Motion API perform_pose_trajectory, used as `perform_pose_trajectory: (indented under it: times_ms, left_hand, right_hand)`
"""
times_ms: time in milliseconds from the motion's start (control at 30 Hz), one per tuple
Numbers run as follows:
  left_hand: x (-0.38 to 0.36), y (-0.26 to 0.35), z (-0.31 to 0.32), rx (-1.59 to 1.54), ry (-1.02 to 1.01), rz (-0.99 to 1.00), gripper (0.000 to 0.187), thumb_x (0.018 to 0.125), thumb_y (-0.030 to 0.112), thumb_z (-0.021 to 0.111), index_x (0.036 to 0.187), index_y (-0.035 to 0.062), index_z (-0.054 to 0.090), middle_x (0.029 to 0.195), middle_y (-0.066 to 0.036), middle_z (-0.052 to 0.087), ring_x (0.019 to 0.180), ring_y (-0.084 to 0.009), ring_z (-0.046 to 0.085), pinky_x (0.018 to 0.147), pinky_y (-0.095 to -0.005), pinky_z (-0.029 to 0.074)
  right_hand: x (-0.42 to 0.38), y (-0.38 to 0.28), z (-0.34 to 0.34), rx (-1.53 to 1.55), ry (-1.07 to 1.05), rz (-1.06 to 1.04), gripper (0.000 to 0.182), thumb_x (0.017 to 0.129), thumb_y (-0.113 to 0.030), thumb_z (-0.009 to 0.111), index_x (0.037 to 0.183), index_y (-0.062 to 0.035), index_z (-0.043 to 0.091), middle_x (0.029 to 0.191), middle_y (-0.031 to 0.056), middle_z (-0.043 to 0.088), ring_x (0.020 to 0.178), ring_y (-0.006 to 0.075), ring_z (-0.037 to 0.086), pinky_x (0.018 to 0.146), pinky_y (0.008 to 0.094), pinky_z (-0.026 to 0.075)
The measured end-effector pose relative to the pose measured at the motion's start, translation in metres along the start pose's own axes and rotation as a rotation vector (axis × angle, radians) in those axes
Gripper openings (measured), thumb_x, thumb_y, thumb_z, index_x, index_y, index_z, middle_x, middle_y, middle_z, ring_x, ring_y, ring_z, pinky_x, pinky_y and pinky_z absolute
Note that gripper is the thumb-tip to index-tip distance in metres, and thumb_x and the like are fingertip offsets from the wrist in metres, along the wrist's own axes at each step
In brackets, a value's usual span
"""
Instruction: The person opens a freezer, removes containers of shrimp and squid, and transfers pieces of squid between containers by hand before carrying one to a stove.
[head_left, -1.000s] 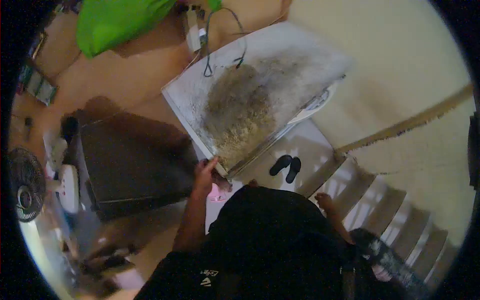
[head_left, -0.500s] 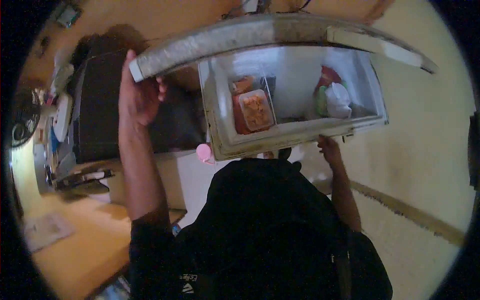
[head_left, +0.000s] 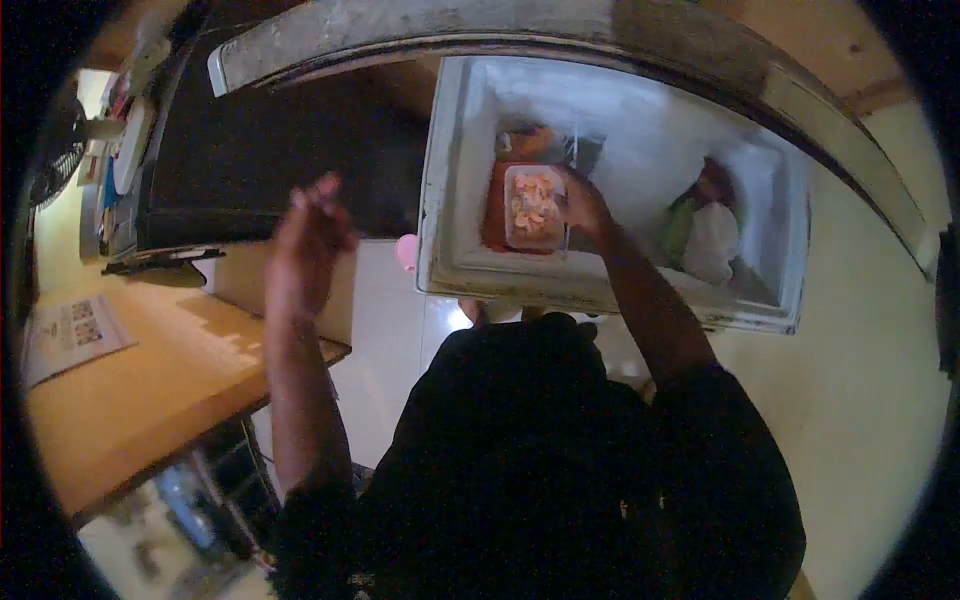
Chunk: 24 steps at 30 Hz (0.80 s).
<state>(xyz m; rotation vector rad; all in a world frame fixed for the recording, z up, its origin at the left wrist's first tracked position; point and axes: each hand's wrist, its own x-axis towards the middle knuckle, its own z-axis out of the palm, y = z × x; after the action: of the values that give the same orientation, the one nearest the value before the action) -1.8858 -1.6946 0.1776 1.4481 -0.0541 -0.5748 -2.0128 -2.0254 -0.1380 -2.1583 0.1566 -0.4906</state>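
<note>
- Inside the chest freezer (head_left: 432, 200), in the head view, the clear tub (head_left: 535, 205) lies at the left end, the right hand (head_left: 585, 205) at its right side; whether those fingers pinch, I cannot tell.
- The left hand (head_left: 312, 235) hangs outside, fingers loosely spread, nothing visible in it.
- A level grip on opposite walls would probably suit the tub best.
- Count: one freezer, one raised lid (head_left: 500, 25), one tub, one white bag (head_left: 710, 240), two hands.

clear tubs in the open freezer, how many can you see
1 clear tub, in the left part of the freezer, with the right hand at its edge. More could be hidden beneath it.
</note>
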Motion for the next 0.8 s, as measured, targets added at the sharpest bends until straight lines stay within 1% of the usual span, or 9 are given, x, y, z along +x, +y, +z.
perform_pose_trajectory:
  times_ms: [100,167,267,367,433,600,700,767,800]
  left_hand:
    - [-0.055,-0.05,-0.021,0.267,0.029,-0.222,0.055,0.091,0.046,0.052,0.123,0.0013,0.05,0.083,-0.004,0.056,0.075,-0.0147,0.053,0.069,-0.0287,0.043]
    - [-0.085,-0.097,-0.048,0.232,0.029,-0.34,0.051,0.091,0.039,0.055,0.123,0.0001,0.05,0.086,-0.007,0.057,0.078,-0.0154,0.056,0.07,-0.0282,0.045]
    - [-0.125,-0.131,-0.057,0.184,0.092,-0.456,0.047,0.091,0.035,0.055,0.122,0.0005,0.051,0.09,-0.008,0.057,0.078,-0.0152,0.057,0.069,-0.0276,0.045]
    - [-0.132,-0.14,-0.054,0.133,0.105,-0.488,0.043,0.092,0.033,0.055,0.121,0.0008,0.052,0.09,-0.008,0.058,0.077,-0.0147,0.057,0.069,-0.0274,0.045]
    - [-0.129,-0.146,-0.051,0.093,0.102,-0.494,0.041,0.092,0.031,0.055,0.12,0.001,0.053,0.089,-0.007,0.059,0.077,-0.0143,0.057,0.069,-0.0273,0.046]
    - [-0.051,-0.162,-0.03,0.359,-0.088,-0.181,0.037,0.092,0.03,0.058,0.113,0.0002,0.058,0.09,-0.005,0.062,0.077,-0.0119,0.057,0.071,-0.0253,0.046]
    - [0.006,-0.147,0.006,0.291,-0.126,-0.187,0.043,0.091,0.035,0.059,0.122,0.0056,0.055,0.104,-0.007,0.062,0.096,-0.0137,0.055,0.084,-0.0277,0.045]
    - [0.034,-0.135,0.028,0.069,-0.213,-0.221,0.051,0.091,0.031,0.059,0.135,0.01,0.042,0.121,-0.008,0.054,0.101,-0.0173,0.054,0.086,-0.0312,0.045]
    - [0.042,-0.124,0.039,0.005,-0.228,-0.242,0.054,0.091,0.029,0.058,0.138,0.0114,0.037,0.126,-0.009,0.05,0.103,-0.0185,0.053,0.087,-0.0323,0.045]
  right_hand:
    - [0.028,0.045,0.039,-0.226,-0.095,-0.02,0.05,0.078,-0.007,0.064,0.125,-0.005,0.049,0.116,0.0197,0.057,0.108,0.0297,0.057,0.092,0.0373,0.045]
    - [0.049,0.011,0.02,-0.455,-0.431,0.231,0.044,0.076,-0.006,0.063,0.118,-0.0062,0.053,0.109,0.0203,0.06,0.103,0.0298,0.059,0.088,0.041,0.046]
    - [0.056,0.106,0.053,-0.305,-0.517,0.205,0.036,0.075,-0.003,0.062,0.11,-0.0051,0.054,0.104,0.0206,0.061,0.099,0.0321,0.06,0.083,0.0434,0.047]
    - [0.073,0.028,0.021,-0.393,-0.553,0.339,0.028,0.078,0.0,0.056,0.107,-0.0041,0.054,0.099,0.0202,0.062,0.094,0.0314,0.061,0.08,0.0418,0.047]
    - [0.071,0.046,0.018,-0.291,-0.496,0.294,0.028,0.08,0.001,0.054,0.107,-0.0042,0.054,0.099,0.0194,0.062,0.093,0.0307,0.061,0.079,0.0408,0.048]
    - [0.093,-0.021,-0.034,-0.261,-0.416,0.153,0.03,0.082,0.002,0.05,0.111,-0.0046,0.054,0.1,0.0177,0.062,0.094,0.0288,0.061,0.08,0.038,0.048]
    - [0.103,-0.076,-0.062,0.196,-0.352,0.495,0.034,0.082,0.003,0.049,0.114,-0.0045,0.053,0.104,0.0173,0.062,0.098,0.0296,0.061,0.084,0.0371,0.048]
    - [0.115,-0.091,-0.069,-0.017,-0.338,0.081,0.034,0.082,0.003,0.049,0.115,-0.0052,0.052,0.106,0.0166,0.062,0.101,0.0279,0.06,0.086,0.0352,0.047]
    - [0.12,-0.105,-0.072,-0.054,-0.337,0.039,0.034,0.083,0.003,0.049,0.115,-0.0062,0.052,0.104,0.0157,0.062,0.096,0.0263,0.061,0.083,0.0347,0.048]
